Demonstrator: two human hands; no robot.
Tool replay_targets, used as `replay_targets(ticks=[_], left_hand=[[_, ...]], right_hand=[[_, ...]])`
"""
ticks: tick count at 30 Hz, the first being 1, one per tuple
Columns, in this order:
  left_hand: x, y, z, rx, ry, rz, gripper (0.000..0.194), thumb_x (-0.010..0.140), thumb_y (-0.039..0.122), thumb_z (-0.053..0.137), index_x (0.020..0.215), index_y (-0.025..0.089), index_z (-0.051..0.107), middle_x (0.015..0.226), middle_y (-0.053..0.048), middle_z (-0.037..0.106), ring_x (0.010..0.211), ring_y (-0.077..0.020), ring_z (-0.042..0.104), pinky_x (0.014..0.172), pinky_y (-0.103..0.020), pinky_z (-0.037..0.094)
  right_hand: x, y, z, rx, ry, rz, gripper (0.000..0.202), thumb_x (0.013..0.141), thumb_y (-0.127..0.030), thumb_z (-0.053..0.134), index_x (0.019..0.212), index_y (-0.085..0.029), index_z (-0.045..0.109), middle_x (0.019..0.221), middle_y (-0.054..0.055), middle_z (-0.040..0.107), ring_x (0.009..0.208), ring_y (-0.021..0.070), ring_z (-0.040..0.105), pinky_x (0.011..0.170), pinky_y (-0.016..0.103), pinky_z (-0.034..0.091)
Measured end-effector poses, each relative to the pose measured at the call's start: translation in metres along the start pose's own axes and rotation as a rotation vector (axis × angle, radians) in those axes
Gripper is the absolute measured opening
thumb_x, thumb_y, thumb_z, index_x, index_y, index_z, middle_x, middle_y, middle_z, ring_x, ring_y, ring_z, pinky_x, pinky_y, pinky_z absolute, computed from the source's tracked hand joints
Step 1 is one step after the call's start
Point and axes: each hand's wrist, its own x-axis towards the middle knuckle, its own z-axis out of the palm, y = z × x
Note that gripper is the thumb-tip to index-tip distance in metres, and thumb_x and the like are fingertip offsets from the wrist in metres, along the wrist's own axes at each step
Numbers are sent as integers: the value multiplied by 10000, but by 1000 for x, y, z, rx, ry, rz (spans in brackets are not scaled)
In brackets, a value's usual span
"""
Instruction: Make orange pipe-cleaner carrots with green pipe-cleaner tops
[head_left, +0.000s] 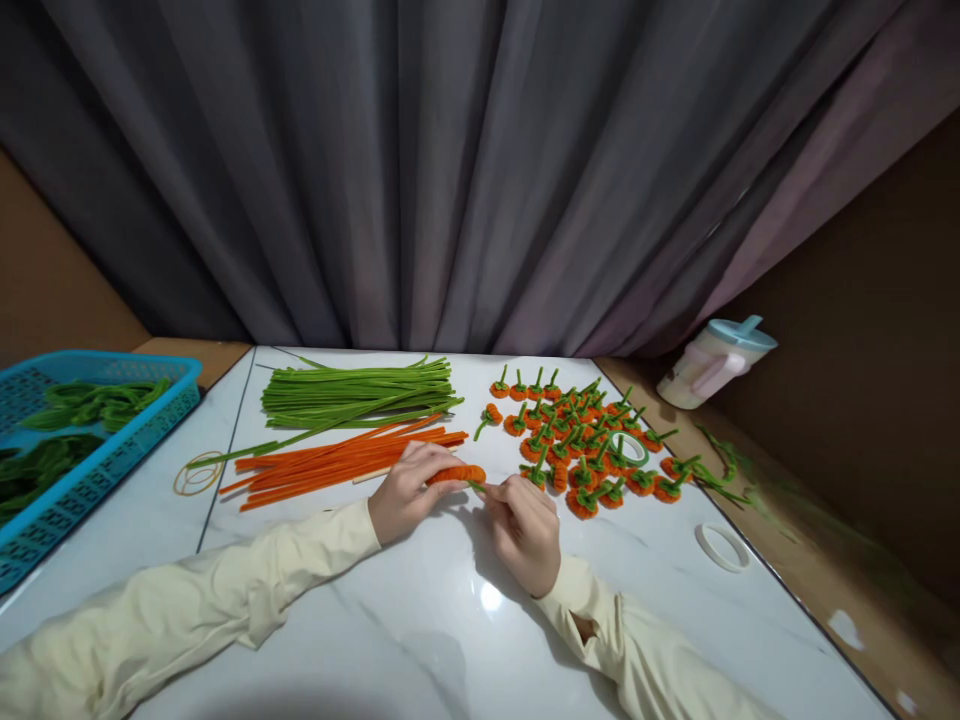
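Both hands [405, 492] angle inward at an orange piece [466, 474].

Fuzzy orange piece [465, 473], ribbed, green strip [477, 487] at its underside, held between both hands [409, 492] [527, 530]

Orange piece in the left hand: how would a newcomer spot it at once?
On the white table, orange rods lie left of centre, orange-and-green pieces right. Near the rods' right ends, the left hand holds the orange piece beside the right hand. Unlike those neighbours, it is held, not resting on the table.
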Motion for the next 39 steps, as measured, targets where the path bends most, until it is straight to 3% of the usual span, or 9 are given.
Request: replay_targets(ticks=[4,7,10,16,21,24,27,32,39], left_hand=[[3,-10,-4,-114,-30,-146,264,808,345,539,983,150,572,937,-86,626,895,-193,546,778,-302,413],[5,-12,-7,-245,-96,-313,240,842,337,485,968,148,562,827,-58,662,799,-167,575,712,-266,431],[9,-10,-10,-256,-108,-331,246,879,304,416,844,150,604,747,-38,659,767,-152,567,738,-261,414],[14,-19,-12,-170,81,-306,282,840,325,463,683,151,620,742,-46,619,769,-160,545,750,-260,398],[17,-34,-14,-234,255,-478,266,789,374,510,703,143,610,683,-17,597,659,-141,538,640,-230,413],[19,-36,-16,-290,252,-534,285,784,396,508,715,138,606,657,-11,598,625,-135,536,622,-228,421],[18,-34,-17,-265,187,-438,297,794,396,503,708,135,616,701,-36,610,690,-149,552,676,-238,433],[13,-27,-16,-120,50,-167,261,836,315,481,726,139,640,772,-77,604,769,-162,555,717,-269,433],[10,-14,-15,-57,-286,168,257,881,248,412,795,136,627,757,-78,614,843,-177,524,783,-315,398]], right_hand=[[3,4,-1,14,51,150,124,824,-137,478,706,-170,497,558,-29,411,498,97,388,493,224,323],[5,7,0,61,52,281,123,831,-189,494,710,-174,484,577,-28,466,494,87,417,482,202,345],[7,6,0,82,1,309,128,836,-209,490,712,-176,485,571,-32,484,490,82,430,483,193,352],[6,4,0,52,-49,273,154,839,-217,474,689,-180,480,538,-37,468,482,86,422,487,199,348],[5,6,-2,36,-6,258,164,832,-213,473,670,-183,468,516,-44,430,463,85,398,470,199,337],[5,7,-2,43,-18,276,174,829,-221,471,659,-185,460,508,-47,422,455,85,395,463,201,333],[6,7,-1,32,-62,293,154,827,-242,468,683,-187,461,530,-38,447,476,97,423,483,213,354],[8,5,0,-95,-59,150,174,806,-274,525,946,-173,499,804,58,575,761,183,526,692,313,413],[7,1,1,-133,-256,-116,245,851,-209,467,1090,-154,482,858,88,596,745,185,508,634,311,383]])
